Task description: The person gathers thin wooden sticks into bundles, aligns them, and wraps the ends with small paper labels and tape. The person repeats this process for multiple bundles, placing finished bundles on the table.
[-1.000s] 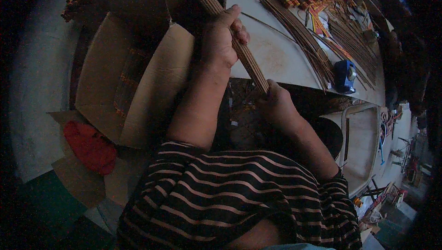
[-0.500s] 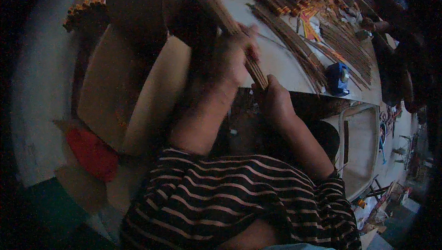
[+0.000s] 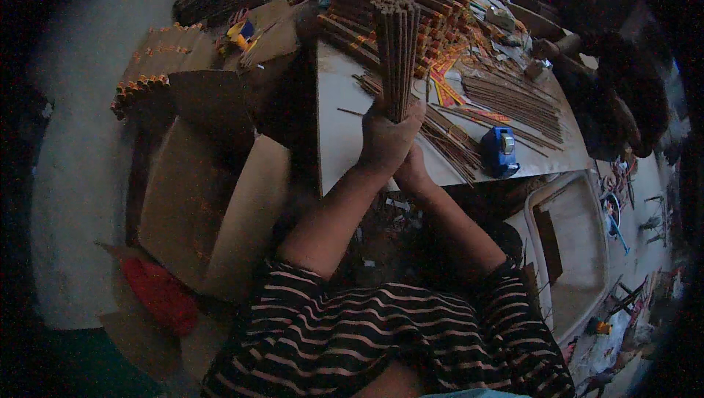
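Note:
My left hand (image 3: pixel 387 137) is wrapped round a thick bundle of thin brown incense sticks (image 3: pixel 397 53) near its lower end. The bundle stands nearly upright above the white table, its top ends pointing up and away. Just below and to the right is my right hand (image 3: pixel 412 168), close against the left one by the bundle's lower end. Its fingers are hidden behind the left hand and wrist, so its grip does not show. Loose incense sticks (image 3: pixel 447 130) lie on the table right behind my hands.
Wrapped bundles with red and yellow bands (image 3: pixel 440 20) pile up at the table's (image 3: pixel 339 141) back. A blue tape dispenser (image 3: pixel 500 152) stands near its front edge. An open cardboard box (image 3: pixel 246 207) is on the left, a pale plastic tub (image 3: pixel 583 280) on the right. Another person's arm (image 3: pixel 568 44) reaches in.
The bundle has swung from a slant toward the upper left to nearly upright, farther right in view. My right hand has moved in from the bundle's end to just beneath my left hand.

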Available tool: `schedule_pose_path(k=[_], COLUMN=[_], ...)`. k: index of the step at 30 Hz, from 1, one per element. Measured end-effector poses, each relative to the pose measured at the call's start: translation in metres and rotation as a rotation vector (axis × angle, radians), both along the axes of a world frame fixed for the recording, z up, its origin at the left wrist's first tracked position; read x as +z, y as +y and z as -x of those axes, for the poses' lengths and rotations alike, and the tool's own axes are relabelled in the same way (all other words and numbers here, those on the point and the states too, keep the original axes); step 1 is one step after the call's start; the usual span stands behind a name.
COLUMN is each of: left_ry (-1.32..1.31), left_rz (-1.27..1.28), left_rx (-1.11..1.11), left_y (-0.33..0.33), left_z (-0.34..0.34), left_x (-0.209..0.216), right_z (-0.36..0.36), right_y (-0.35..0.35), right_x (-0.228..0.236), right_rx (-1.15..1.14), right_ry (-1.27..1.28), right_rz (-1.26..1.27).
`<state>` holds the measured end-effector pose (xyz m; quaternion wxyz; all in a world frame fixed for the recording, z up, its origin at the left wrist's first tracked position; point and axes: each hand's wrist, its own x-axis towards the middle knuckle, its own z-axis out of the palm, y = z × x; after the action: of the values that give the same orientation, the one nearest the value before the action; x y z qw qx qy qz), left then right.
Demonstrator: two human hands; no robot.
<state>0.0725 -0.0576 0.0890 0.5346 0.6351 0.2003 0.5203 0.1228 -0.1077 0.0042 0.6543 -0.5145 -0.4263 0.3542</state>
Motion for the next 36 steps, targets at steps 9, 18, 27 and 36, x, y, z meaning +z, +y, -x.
schedule_pose_path(k=[9,18,27,36], left_ry=[0.055,0.047,-0.216,-0.179], left_rz=[-0.107,-0.033,0.569,0.677], left_rx=[-0.008,-0.017,-0.415,-0.135], left_y=[-0.01,-0.005,0.007,-0.025], left_z=[-0.006,-0.01,0.033,0.043], left_x=[-0.008,-0.021,0.012,0.014], right_z=[-0.026,-0.016,0.006,0.043], right_y=[0.028,0.02,-0.037,-0.059], right_x=[-0.081,-0.03,0.054,0.055], right_rx=[0.063,0.117,0.308,-0.076], right_ry=[0.063,0.256,0.04,-0.485], right_rz=[-0.045,-0.065,0.373,0.491])
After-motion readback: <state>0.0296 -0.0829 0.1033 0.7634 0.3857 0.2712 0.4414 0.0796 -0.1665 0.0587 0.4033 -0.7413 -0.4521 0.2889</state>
